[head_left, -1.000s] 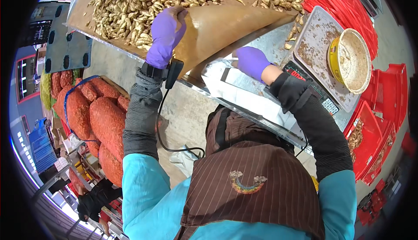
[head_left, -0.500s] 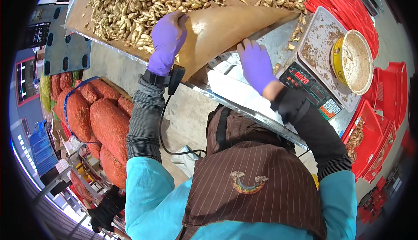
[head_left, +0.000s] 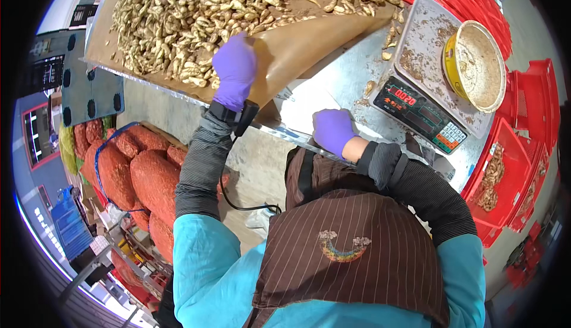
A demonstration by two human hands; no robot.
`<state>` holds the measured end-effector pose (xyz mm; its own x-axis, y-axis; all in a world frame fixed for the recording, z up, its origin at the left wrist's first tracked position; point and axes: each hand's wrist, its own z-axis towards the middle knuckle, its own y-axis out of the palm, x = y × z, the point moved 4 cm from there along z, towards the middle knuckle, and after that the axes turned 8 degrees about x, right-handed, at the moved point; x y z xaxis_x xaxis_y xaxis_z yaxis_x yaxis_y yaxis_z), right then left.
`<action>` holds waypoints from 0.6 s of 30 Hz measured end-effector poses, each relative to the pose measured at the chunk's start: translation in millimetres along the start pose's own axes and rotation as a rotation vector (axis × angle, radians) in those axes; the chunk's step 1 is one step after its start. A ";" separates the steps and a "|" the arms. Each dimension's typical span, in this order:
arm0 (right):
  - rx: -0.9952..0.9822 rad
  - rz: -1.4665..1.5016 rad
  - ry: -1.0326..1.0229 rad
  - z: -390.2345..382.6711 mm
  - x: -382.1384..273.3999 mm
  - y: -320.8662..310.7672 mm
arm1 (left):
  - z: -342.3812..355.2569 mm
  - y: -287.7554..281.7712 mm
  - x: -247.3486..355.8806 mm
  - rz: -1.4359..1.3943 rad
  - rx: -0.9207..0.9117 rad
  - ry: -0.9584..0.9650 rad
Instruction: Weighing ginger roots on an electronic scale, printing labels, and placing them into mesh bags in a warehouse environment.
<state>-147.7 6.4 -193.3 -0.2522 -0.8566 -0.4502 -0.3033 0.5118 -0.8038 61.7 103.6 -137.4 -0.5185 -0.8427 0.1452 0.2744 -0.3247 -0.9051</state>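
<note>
My left hand (head_left: 235, 66), in a purple glove, is closed on the raised edge of a brown sheet (head_left: 300, 42). A heap of small, knobbly, yellow-brown produce (head_left: 190, 16) lies on this sheet; whether roots or mushrooms I cannot tell. The folded-back corner uncovers white paper (head_left: 303, 102) on the metal table (head_left: 351, 69). My right hand (head_left: 334, 132), also gloved in purple, is curled closed at the table's front edge, beside the paper. Its fingertips are hidden, and I cannot make out what they hold.
A digital scale (head_left: 422, 111) stands on the right, bearing a yellow tub (head_left: 476, 66). Beyond it lie red plastic bags (head_left: 461, 4). Red crates (head_left: 505, 167) stand at the far right. Full red mesh sacks (head_left: 151, 176) are stacked at left. A black cable (head_left: 238, 206) hangs near my left arm.
My right hand has come back toward me from the folded sheet to the table's front edge and curled closed. Less white paper shows. My left hand keeps its grip on the brown sheet.
</note>
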 end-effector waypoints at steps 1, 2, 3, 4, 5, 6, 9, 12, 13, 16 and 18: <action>0.147 -0.032 -0.035 -6.9 3.9 -3.0 | 6.0 -0.9 -6.8 0.036 0.016 0.016; 0.285 -0.066 -0.074 -13.0 3.8 -6.4 | 13.9 5.7 -23.8 0.018 -0.168 -0.115; 0.361 -0.119 -0.045 -16.9 3.9 -12.3 | 15.0 8.2 -45.4 -0.250 -0.234 -0.143; 0.342 -0.112 -0.034 -17.0 5.1 -11.6 | 14.8 12.0 -57.8 -0.519 -0.300 -0.168; 0.327 -0.104 -0.010 -14.6 9.4 -10.9 | 16.3 10.4 -50.8 -0.641 -0.392 -0.491; 0.311 -0.094 0.004 -12.9 11.5 -9.8 | 11.6 9.4 -45.9 -0.568 -0.377 -0.609; 0.381 -0.216 0.036 4.1 21.9 11.2 | -22.4 19.5 -22.7 -0.427 -0.134 -0.299; 0.286 -0.270 0.001 3.1 20.9 1.5 | -42.5 -13.3 34.6 -0.794 -0.260 -0.554; 0.323 -0.289 -0.018 0.8 20.1 0.5 | -48.0 -14.1 37.8 -0.706 -0.393 -0.373; 0.358 -0.330 -0.037 -2.2 19.7 -2.0 | -64.9 -20.8 62.6 -0.112 -0.489 0.010; 0.289 -0.321 0.010 0.5 21.8 -6.8 | -63.4 -29.9 73.5 0.134 -0.382 0.101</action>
<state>-150.7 -15.8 -197.9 -0.1967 -0.9678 -0.1571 -0.0986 0.1790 -0.9789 -36.0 78.6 -124.9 -0.5807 -0.8141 -0.0065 0.0343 -0.0165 -0.9993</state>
